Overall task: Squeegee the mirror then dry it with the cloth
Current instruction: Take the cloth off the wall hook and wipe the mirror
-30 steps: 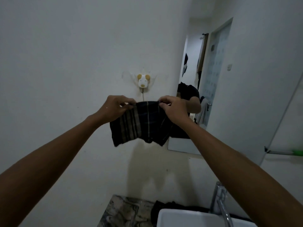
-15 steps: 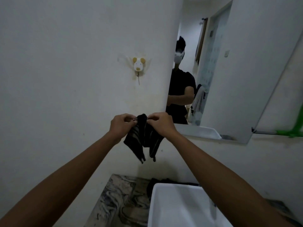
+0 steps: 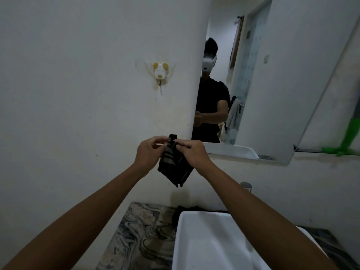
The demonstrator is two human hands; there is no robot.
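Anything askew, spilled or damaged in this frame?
Nothing spilled or broken. Both hands, left hand and right hand, hold the folded dark cloth off the mirror. The wall below the animal-shaped hook looks faintly stained.

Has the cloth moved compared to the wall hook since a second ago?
Yes. The cloth, then spread right beneath the wall hook, now hangs bunched well below it.
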